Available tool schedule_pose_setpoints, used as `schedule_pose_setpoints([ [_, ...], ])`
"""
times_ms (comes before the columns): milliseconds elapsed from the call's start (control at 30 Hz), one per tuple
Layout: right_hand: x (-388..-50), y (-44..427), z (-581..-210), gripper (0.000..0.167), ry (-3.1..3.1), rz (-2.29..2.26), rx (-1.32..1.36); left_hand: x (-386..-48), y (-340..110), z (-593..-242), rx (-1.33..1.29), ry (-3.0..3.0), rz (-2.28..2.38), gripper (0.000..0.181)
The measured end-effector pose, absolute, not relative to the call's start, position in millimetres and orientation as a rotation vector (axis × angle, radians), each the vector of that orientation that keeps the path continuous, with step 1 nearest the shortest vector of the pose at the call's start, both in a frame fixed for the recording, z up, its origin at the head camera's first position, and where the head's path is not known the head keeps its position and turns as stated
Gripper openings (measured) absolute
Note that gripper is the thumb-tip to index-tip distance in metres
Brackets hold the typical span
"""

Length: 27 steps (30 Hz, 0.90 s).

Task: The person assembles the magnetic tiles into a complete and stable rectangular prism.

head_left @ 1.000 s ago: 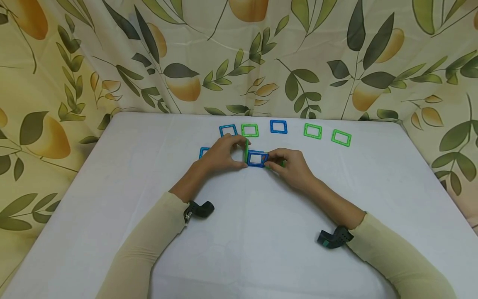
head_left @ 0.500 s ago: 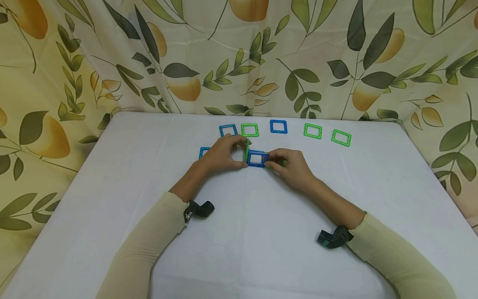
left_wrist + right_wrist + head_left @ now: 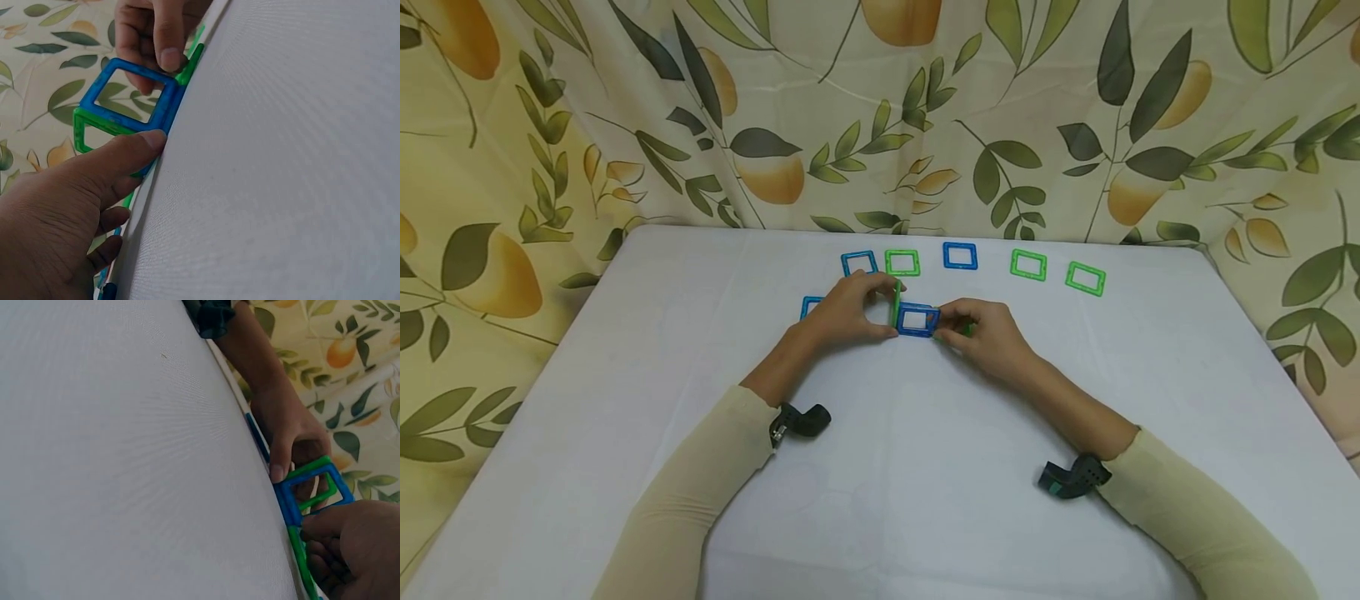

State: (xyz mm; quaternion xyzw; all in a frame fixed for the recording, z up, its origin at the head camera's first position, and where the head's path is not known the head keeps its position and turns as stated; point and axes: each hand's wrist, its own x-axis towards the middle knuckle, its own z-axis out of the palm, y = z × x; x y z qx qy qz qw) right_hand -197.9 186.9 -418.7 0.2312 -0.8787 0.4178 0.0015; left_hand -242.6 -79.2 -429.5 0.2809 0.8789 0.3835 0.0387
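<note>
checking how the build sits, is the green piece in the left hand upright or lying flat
Upright: the head view shows the green piece nearly edge-on, and the wrist views show it standing up from the table.

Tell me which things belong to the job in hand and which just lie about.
Likely the job:
left hand
right hand
upright green frame
upright blue frame
flat green frame

Lying about, possibly spares:
three blue frames
three green frames
</note>
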Motion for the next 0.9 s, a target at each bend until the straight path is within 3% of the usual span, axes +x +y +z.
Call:
schedule_pose_setpoints([
  [333, -195, 213, -416, 0.018, -2.801, 1.302, 0.570, -242, -78, -429, 0.873, 2.685, 1.179, 0.063],
  [633, -196, 204, -414, 0.022, -2.895, 1.267, 0.728, -242, -79, -426, 0.851, 2.686, 1.171, 0.063],
  [900, -194, 201, -415, 0.020, -2.918, 1.246, 0.714, -241, -78, -426, 0.882, 2.669, 1.186, 0.064],
])
